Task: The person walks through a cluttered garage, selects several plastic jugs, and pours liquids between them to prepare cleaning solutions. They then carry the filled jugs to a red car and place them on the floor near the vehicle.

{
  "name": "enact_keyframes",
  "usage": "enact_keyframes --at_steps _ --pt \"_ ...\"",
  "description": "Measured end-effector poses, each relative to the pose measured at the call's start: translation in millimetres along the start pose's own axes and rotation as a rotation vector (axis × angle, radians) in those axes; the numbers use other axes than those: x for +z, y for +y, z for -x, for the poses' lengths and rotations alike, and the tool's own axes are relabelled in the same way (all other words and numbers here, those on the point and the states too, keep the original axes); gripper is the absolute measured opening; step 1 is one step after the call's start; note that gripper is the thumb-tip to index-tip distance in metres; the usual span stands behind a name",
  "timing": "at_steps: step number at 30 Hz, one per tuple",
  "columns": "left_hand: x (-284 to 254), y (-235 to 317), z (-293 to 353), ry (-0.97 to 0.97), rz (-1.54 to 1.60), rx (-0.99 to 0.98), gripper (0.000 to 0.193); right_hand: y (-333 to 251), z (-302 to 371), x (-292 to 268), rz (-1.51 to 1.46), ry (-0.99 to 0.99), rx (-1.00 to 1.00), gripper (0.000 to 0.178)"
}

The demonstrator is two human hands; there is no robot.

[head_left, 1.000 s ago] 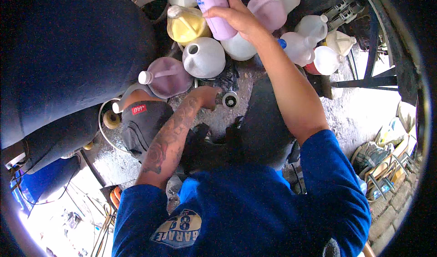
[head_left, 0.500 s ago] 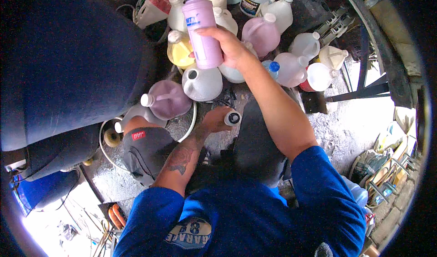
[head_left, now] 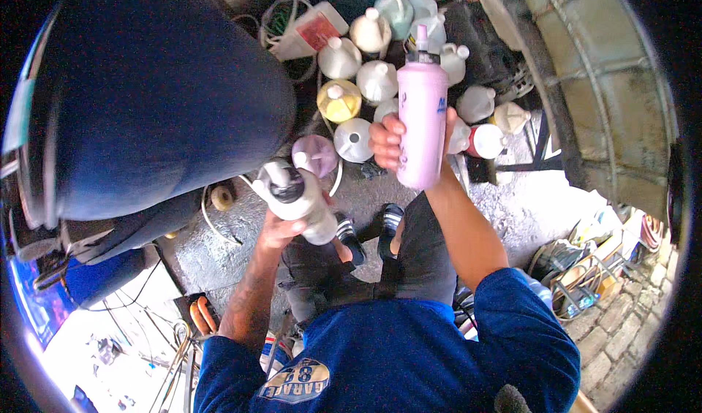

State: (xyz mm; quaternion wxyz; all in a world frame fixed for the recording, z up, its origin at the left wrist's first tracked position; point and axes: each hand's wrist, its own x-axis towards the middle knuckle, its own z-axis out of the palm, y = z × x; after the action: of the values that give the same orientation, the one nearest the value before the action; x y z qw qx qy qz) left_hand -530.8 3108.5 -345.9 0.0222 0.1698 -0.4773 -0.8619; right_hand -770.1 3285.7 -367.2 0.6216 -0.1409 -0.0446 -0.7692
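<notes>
My right hand [head_left: 390,141] is closed around a pink squeeze bottle [head_left: 422,124] with a black collar and a pointed pink nozzle, held upright in front of me. In my left hand [head_left: 281,230] is a white bottle [head_left: 307,212] with a black collar, tilted and smeared by motion. Just beyond my left hand stand a purple jug [head_left: 314,154] and an uncapped whitish jug [head_left: 354,141]. A jug of yellow liquid [head_left: 339,103] is behind them. The pink bottle hides some of the jugs.
Several more whitish jugs [head_left: 378,81] crowd the floor ahead. A large dark blue rounded shape [head_left: 168,99] fills the left. A white hose [head_left: 212,226] lies on the floor. Orange-handled tools [head_left: 201,316] and cables are at lower left; a wire rack [head_left: 585,285] stands at right.
Both bottles have moved apart: the pink one to the right, the white one up and to the left. The view has shifted, and my sandalled feet now show below.
</notes>
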Motion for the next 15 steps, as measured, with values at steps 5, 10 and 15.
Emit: enact_keyframes --at_steps 5,10,15 --pt "64.4 140.4 50.3 -0.028 0.139 0.201 0.079 11.7 -64.1 147.8 0.299 0.221 0.148 0.071" --pt "104.3 254.7 141.0 0.086 0.19 0.432 0.085 30.8 -113.0 264.8 0.636 0.247 0.296 0.074" --pt "120.4 310.3 180.2 -0.148 0.787 0.62 0.101 25.1 -138.6 323.2 0.74 0.134 0.296 0.087"
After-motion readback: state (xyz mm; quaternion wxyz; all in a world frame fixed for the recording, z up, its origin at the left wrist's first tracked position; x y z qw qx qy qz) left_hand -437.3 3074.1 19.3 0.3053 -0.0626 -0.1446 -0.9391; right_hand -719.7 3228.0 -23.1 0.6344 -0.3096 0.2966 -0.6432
